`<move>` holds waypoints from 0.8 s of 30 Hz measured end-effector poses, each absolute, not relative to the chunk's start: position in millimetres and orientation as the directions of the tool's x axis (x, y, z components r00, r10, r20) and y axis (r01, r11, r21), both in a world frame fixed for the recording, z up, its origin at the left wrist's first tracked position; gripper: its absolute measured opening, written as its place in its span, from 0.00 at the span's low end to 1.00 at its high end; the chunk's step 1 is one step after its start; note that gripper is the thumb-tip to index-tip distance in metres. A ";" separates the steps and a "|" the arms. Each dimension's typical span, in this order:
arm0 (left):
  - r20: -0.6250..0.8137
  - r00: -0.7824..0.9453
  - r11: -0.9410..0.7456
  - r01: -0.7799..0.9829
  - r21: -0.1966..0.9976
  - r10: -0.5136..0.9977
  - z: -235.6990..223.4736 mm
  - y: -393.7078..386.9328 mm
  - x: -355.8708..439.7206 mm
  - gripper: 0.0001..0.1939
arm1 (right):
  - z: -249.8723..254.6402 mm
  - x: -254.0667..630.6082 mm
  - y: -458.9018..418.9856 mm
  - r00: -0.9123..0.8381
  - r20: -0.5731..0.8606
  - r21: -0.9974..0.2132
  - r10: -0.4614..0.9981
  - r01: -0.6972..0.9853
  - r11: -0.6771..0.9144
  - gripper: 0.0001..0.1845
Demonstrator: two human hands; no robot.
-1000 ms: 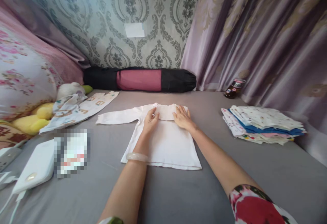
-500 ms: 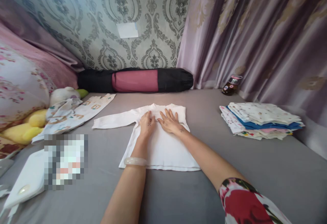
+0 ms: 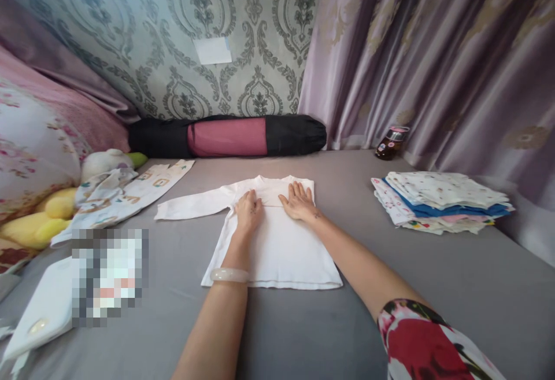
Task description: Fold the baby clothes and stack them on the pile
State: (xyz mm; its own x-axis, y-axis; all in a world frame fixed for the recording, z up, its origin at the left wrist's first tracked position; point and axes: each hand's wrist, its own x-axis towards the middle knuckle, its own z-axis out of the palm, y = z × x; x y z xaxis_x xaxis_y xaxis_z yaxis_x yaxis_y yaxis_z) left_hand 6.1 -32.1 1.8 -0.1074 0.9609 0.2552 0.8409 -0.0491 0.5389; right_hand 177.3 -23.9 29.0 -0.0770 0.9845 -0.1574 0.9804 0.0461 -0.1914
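Observation:
A small white long-sleeved shirt [image 3: 277, 253] lies flat on the grey bed sheet [image 3: 390, 287]. One sleeve stretches out to the left; the right sleeve is folded in across the chest. Near the left shoulder, my left hand [image 3: 248, 211] rests on the fabric with its fingers flat and slightly bent, a pale bangle [image 3: 229, 275] on that wrist. Spread fingers of my right hand [image 3: 299, 202] press on the folded sleeve by the right shoulder. Neither hand grips the cloth.
Folded clothes [image 3: 446, 195] are stacked at the right, with a dark bottle [image 3: 390, 143] behind them. A long black and red bag [image 3: 228, 137] lines the wall. Patterned clothing [image 3: 130, 195], plush toys [image 3: 39, 224] and a white device [image 3: 47, 299] lie left.
My right hand has slid right along the folded sleeve, away from my left hand, toward the shirt's right edge. My left hand stays nearly in place.

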 end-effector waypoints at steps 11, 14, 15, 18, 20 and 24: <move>0.234 -0.100 -0.038 0.853 0.520 0.967 5.7 -34.0 6.1 0.20 | 21.3 208.8 -14.4 0.023 -0.080 -0.118 0.997 0.993 -0.033 0.40; 0.238 -0.112 -0.035 0.842 0.539 0.965 4.4 -34.7 6.6 0.20 | 16.7 209.8 -14.8 0.080 -0.025 -0.132 0.997 0.988 -0.082 0.39; 0.240 -0.115 -0.035 0.840 0.542 0.964 4.1 -34.8 6.7 0.20 | 15.5 209.6 -15.1 0.094 -0.013 -0.136 0.995 0.986 -0.095 0.39; 0.231 -0.111 -0.032 0.843 0.537 0.967 4.3 -35.3 6.7 0.20 | 14.4 208.9 -15.8 0.101 0.001 -0.138 0.995 0.985 -0.100 0.39; 0.219 -0.099 -0.031 0.850 0.525 0.971 5.4 -36.0 6.7 0.21 | 16.2 209.3 -15.6 0.094 -0.013 -0.135 0.995 0.986 -0.095 0.39; 0.203 -0.071 -0.038 0.871 0.489 0.977 7.5 -38.5 7.9 0.21 | 25.1 211.0 -12.4 0.088 -0.085 -0.117 0.993 0.988 -0.098 0.40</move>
State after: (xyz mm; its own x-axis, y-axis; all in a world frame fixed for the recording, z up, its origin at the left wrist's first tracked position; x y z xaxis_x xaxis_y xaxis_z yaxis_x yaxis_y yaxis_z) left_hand 7.9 -38.5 7.5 -0.0708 0.9766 0.2030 0.8714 -0.0385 0.4890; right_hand 211.0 -12.4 25.1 0.0881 0.9925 -0.0847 0.9883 -0.0977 -0.1169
